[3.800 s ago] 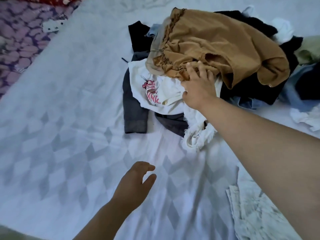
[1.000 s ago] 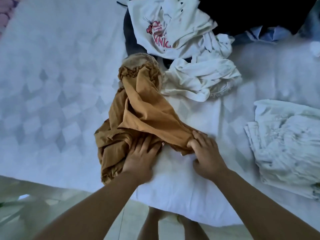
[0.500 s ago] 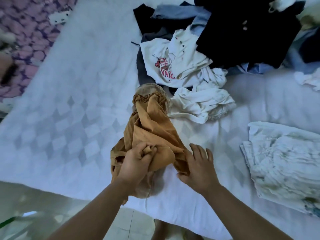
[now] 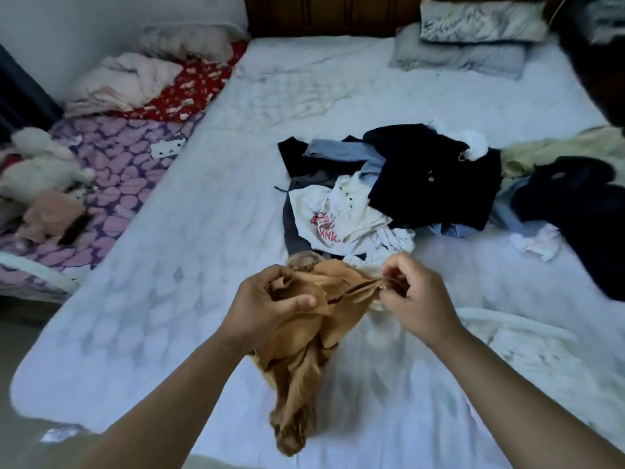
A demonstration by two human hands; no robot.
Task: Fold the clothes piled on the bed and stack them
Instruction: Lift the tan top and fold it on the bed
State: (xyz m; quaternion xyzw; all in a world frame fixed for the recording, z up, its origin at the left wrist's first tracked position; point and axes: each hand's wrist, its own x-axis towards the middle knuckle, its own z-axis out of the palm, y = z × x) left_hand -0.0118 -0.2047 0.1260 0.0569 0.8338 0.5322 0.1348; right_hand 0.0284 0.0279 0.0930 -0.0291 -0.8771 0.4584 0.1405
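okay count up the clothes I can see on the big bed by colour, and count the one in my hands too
Tan garment, gripped by the left hand and right hand: 1
White printed shirt, white scrap, pale folded piece: 3
Black garments: at least 2
Blue pieces: at least 1
Pale green piece: 1
Total: about 8; the pile hides more.

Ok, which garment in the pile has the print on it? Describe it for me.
On the white bed, find the heap of dark clothes mid-mattress. At its near-left edge lies a crumpled white T-shirt, the only piece bearing a pink cartoon and red lettering.
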